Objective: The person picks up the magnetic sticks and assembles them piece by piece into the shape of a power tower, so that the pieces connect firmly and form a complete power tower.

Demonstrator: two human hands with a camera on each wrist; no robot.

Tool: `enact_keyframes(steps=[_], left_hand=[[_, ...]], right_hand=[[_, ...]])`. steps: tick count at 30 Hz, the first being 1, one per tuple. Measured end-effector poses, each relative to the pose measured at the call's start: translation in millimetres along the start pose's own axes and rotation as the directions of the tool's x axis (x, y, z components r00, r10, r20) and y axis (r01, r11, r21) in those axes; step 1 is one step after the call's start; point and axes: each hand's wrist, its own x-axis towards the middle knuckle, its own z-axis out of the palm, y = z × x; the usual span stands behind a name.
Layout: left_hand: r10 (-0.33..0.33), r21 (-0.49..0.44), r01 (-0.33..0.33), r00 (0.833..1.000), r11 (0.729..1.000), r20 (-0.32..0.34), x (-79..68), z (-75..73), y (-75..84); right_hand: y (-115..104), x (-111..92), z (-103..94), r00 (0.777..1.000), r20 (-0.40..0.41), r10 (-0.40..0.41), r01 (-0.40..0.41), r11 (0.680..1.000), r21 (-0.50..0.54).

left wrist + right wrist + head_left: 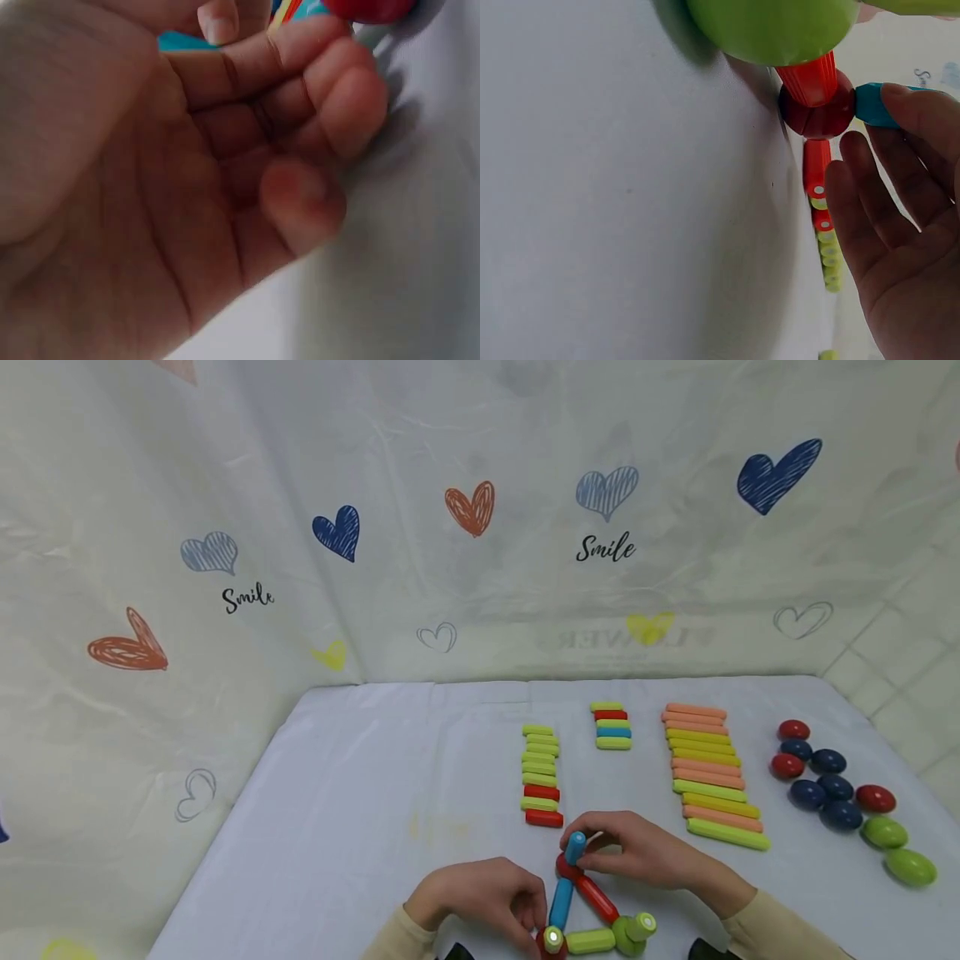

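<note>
A triangular frame of plastic sticks and balls lies at the table's front. Its corners are a back red ball (567, 867), a front red ball (551, 950) and a green ball (628, 938). Blue (561, 903), red (597, 900) and green (590, 941) sticks join them. My right hand (637, 852) pinches a short blue stick (874, 105) that stands up from the back red ball. With curled fingers, my left hand (487, 897) holds the front red ball at its side; the contact is partly hidden. Short green sticks stand on the two front balls.
Behind the frame lies a column of short green and red sticks (540, 768), with a smaller mixed group (613, 725) farther back. Longer orange, yellow and green sticks (708, 768) lie to the right. Loose red, dark blue and green balls (840, 814) sit at far right.
</note>
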Motion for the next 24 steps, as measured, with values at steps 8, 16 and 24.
enact_keyframes(steps=[8,16,24], left_hand=[[-0.048,0.173,0.065,0.994,0.983,-0.101,6.1,7.7,11.9],[0.000,0.179,0.058,0.952,0.982,-0.307,10.6,7.1,0.1],[0.127,0.115,-0.089,0.914,0.989,-0.385,22.3,15.4,-7.2]], right_hand=[[-1.0,-8.6,-5.8,0.999,-0.050,0.007,-0.012,0.995,-0.098],[-3.8,-25.0,-15.8,0.981,-0.179,0.067,-0.104,0.974,-0.202],[3.3,-33.3,-17.9,0.968,-0.239,0.076,-0.111,0.985,-0.135]])
